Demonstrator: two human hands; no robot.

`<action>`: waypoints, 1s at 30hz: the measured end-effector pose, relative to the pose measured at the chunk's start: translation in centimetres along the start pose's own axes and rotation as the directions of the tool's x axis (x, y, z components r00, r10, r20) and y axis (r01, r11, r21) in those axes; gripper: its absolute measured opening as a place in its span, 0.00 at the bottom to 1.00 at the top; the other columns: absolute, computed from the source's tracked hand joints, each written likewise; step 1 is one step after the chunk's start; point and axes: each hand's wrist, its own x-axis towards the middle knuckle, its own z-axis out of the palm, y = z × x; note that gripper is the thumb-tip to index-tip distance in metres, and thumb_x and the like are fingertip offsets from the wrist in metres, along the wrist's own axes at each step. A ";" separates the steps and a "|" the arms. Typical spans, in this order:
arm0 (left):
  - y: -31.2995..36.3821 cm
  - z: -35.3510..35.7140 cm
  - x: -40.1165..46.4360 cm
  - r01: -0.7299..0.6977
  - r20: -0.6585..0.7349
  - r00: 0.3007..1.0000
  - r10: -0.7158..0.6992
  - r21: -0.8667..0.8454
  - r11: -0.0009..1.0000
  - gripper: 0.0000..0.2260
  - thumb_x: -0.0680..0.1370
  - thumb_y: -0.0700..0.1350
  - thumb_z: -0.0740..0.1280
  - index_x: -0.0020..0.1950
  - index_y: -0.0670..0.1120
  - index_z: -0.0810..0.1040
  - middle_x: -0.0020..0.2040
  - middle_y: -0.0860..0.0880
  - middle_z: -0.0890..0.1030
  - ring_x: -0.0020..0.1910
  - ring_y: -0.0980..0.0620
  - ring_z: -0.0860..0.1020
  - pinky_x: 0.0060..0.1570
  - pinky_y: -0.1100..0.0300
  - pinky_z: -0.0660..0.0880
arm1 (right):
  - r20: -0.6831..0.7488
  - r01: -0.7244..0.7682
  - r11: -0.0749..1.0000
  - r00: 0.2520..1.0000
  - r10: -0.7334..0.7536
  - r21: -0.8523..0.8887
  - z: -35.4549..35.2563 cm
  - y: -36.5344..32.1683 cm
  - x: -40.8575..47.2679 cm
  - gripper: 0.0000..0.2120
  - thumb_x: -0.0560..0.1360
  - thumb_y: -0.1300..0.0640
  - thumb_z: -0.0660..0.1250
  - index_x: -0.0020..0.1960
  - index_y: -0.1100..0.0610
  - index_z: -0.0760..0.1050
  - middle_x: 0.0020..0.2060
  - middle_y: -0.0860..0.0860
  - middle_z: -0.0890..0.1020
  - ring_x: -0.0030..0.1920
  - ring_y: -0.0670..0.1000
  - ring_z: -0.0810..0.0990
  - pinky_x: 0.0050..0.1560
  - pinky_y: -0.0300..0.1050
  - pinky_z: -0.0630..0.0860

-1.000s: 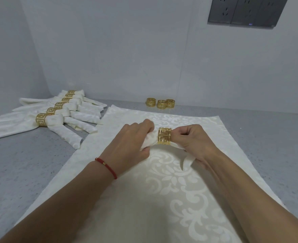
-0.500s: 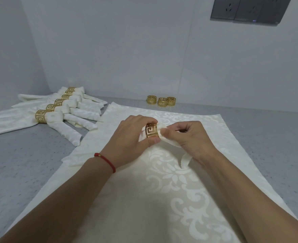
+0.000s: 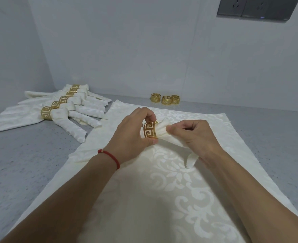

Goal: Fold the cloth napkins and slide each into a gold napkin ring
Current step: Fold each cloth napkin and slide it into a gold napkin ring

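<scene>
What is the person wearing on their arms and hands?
Both arms are bare, with no sleeves showing. The left hand has a thin red cord bracelet with one small gold bead around the wrist. The right hand has nothing on it: no bracelet, watch or ring shows. No gloves on either hand.

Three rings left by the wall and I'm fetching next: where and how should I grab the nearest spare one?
Take the middle spare ring, the one standing furthest forward, from above and the front. It stands upright on its rim, flanked closely by the other two, so pinch front wall to back wall through the open top.
</scene>
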 end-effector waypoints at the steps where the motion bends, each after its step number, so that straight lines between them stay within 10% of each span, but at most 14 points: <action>1: 0.1 0.0 0.0 0.000 -0.014 1.000 0.000 0.019 1.000 0.24 0.65 0.44 0.81 0.52 0.58 0.71 0.52 0.60 0.74 0.50 0.52 0.74 0.53 0.50 0.75 | -0.003 0.007 1.000 1.000 -0.007 -0.013 0.0 0.1 0.1 0.06 0.72 0.52 0.79 0.41 0.55 0.87 0.41 0.52 0.88 0.42 0.46 0.84 0.51 0.43 0.79; 5: 0.3 0.3 -0.2 -0.035 -0.076 0.996 0.052 0.203 0.978 0.24 0.65 0.44 0.79 0.51 0.58 0.68 0.50 0.59 0.72 0.48 0.51 0.71 0.48 0.48 0.74 | -0.001 0.058 0.996 0.998 -0.059 -0.069 0.2 0.3 0.3 0.06 0.72 0.52 0.79 0.41 0.54 0.87 0.36 0.54 0.82 0.36 0.46 0.77 0.42 0.39 0.74; 11: 0.2 0.0 -0.1 0.044 -0.085 0.996 -0.042 0.020 0.999 0.23 0.64 0.44 0.80 0.50 0.52 0.71 0.49 0.57 0.75 0.43 0.59 0.73 0.43 0.64 0.72 | 0.006 0.237 0.962 0.971 -0.239 -0.136 0.0 0.8 0.2 0.04 0.72 0.54 0.79 0.44 0.53 0.86 0.38 0.47 0.86 0.39 0.46 0.83 0.42 0.39 0.76; 21: 0.2 -0.5 -0.1 -0.026 -0.045 0.999 0.029 0.062 0.998 0.21 0.65 0.44 0.78 0.50 0.56 0.70 0.48 0.55 0.71 0.44 0.55 0.74 0.45 0.49 0.76 | -0.020 0.208 0.976 0.978 -0.209 -0.062 0.1 0.7 0.4 0.04 0.74 0.54 0.78 0.42 0.54 0.86 0.39 0.49 0.87 0.39 0.43 0.82 0.46 0.40 0.75; 30: 0.1 -1.3 -0.5 0.025 0.058 0.998 -0.019 -0.110 0.994 0.21 0.63 0.48 0.83 0.51 0.54 0.79 0.47 0.59 0.82 0.50 0.60 0.79 0.53 0.67 0.74 | 0.140 0.293 0.801 0.956 -0.259 -0.522 -0.8 1.0 0.5 0.13 0.78 0.43 0.69 0.39 0.50 0.79 0.32 0.42 0.80 0.33 0.43 0.77 0.35 0.36 0.70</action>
